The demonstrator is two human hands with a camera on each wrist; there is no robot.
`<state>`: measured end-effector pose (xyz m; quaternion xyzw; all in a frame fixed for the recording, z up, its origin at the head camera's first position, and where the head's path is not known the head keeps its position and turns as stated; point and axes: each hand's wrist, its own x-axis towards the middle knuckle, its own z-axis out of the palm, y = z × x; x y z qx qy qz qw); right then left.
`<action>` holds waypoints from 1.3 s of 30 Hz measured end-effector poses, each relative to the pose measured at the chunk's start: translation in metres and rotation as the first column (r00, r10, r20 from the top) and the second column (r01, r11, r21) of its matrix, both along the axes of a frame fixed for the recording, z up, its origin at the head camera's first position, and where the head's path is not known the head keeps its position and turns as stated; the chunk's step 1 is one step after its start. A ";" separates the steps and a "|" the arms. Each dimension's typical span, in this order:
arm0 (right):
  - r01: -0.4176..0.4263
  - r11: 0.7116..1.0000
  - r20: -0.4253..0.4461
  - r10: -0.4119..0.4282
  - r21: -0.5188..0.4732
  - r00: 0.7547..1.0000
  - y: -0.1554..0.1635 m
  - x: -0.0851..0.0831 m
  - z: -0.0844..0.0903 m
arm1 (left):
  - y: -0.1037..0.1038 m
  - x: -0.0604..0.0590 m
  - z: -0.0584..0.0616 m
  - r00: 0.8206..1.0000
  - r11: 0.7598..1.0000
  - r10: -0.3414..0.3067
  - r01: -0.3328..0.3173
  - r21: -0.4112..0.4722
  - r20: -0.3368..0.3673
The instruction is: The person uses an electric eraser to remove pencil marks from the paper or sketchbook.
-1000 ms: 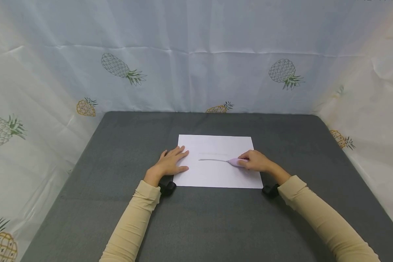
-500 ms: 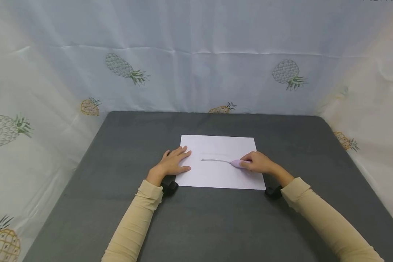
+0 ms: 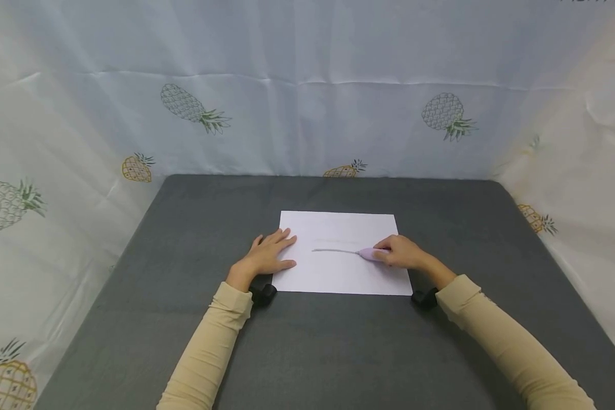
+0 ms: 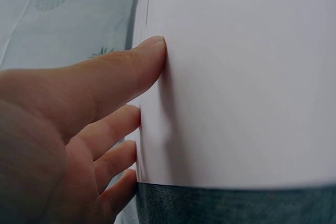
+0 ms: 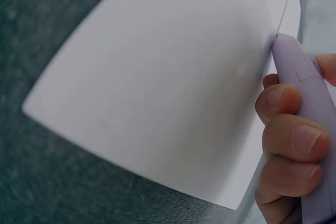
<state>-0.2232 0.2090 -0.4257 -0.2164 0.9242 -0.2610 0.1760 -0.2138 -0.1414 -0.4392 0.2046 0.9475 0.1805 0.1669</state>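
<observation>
A white sheet of paper point(image 3: 344, 250) lies flat on the grey table point(image 3: 307, 341). My left hand point(image 3: 269, 253) lies flat with straight fingers on the paper's left edge point(image 4: 152, 129). My right hand point(image 3: 402, 253) grips a lilac pen-like tool point(image 3: 371, 253) whose tip rests on the paper. A thin grey line point(image 3: 335, 250) runs from the tip leftwards across the sheet. In the right wrist view the fingers point(image 5: 289, 140) curl round the lilac tool point(image 5: 304, 108) above the paper point(image 5: 168, 82).
A pale cloth with pineapple prints point(image 3: 307, 85) hangs as walls behind and on both sides of the table. Dark wrist-mounted cameras point(image 3: 263, 293) sit under each wrist.
</observation>
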 end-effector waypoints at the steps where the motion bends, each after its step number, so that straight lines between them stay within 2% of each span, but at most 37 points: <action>1: 0.000 1.000 0.001 0.000 0.001 1.000 0.000 0.000 0.000 | 0.000 0.000 0.000 1.000 1.000 0.000 0.000 0.000 0.000; 14: -0.024 1.000 -0.005 0.024 -0.010 1.000 0.001 0.001 0.001 | 0.001 0.001 0.003 1.000 1.000 -0.001 0.002 -0.015 0.010; 17: -0.001 1.000 -0.006 0.001 -0.002 1.000 0.001 0.001 0.001 | 0.001 0.001 0.002 1.000 1.000 -0.001 0.001 -0.012 0.005; 28: 0.002 1.000 -0.018 -0.001 0.028 1.000 -0.001 -0.001 0.002 | 0.001 0.001 0.002 1.000 1.000 0.001 -0.001 -0.012 0.005; 39: -0.009 0.999 0.006 0.009 0.034 1.000 -0.002 -0.001 0.008 | 0.001 0.001 0.003 1.000 1.000 0.002 -0.002 -0.010 0.009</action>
